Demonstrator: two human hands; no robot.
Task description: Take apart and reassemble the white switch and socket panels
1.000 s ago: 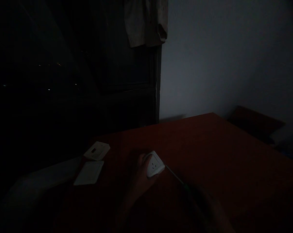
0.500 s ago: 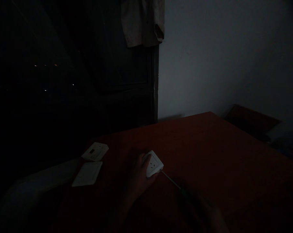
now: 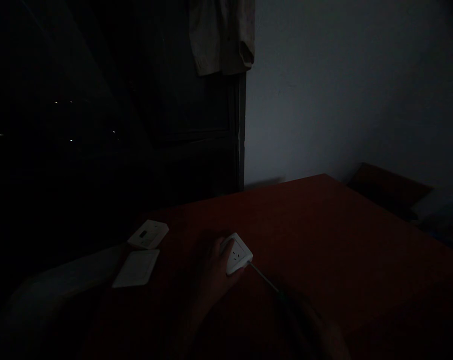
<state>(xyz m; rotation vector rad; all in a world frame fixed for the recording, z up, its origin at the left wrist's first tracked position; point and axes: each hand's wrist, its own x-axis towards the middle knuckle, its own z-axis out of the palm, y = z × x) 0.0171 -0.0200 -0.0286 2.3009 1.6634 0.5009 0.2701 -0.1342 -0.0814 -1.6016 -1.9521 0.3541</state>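
Note:
A white wall socket (image 3: 238, 255) with slots in its face lies on the red-brown table (image 3: 305, 220). My left hand (image 3: 216, 270) grips it from the left, with a finger over the face and the thumb along the near edge. At the socket's near right edge rests the tip of a screwdriver (image 3: 264, 277), its thin metal shaft slanting down to the right. My right hand (image 3: 320, 325) is closed around the dark handle, though deep shadow hides most of the fingers.
To the left lie a flat white plate (image 3: 136, 269) and, behind it, a white part with a dark rectangular opening (image 3: 149, 234). A dark window (image 3: 196, 110) with cloth (image 3: 222, 40) hanging over it stands behind the table, beside a pale wall (image 3: 324, 90).
Almost nothing differs. The view has shifted very slightly, while the socket, both hands and the screwdriver keep about the same positions.

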